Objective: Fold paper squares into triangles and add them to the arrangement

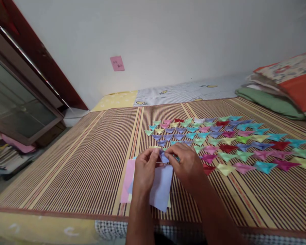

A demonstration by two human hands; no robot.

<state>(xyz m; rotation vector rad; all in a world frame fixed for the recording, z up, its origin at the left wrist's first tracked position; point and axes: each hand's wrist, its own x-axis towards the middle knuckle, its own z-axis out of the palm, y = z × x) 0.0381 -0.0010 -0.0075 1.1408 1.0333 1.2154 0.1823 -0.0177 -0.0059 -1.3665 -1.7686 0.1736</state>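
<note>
A small purple folded paper [164,157] is pinched between my two hands, above the bamboo mat. My left hand [146,165] holds its left side with thumb and fingers closed. On its right side, my right hand [185,161] grips with thumb and forefinger. Below the hands lies a stack of square paper sheets [161,189], a lilac one on top, with a pink sheet [126,180] showing at the left. Rows of folded paper pieces [225,169] in several colours spread to the right and behind. My hands hide part of the stack and some folded pieces.
The striped bamboo mat [91,160] covers the bed. Pillows or folded bedding [275,102] lie at the far right. A pink note [117,63] is stuck on the white wall. At the left stand a glass-fronted cabinet [17,98] and a pile of books or papers [5,158].
</note>
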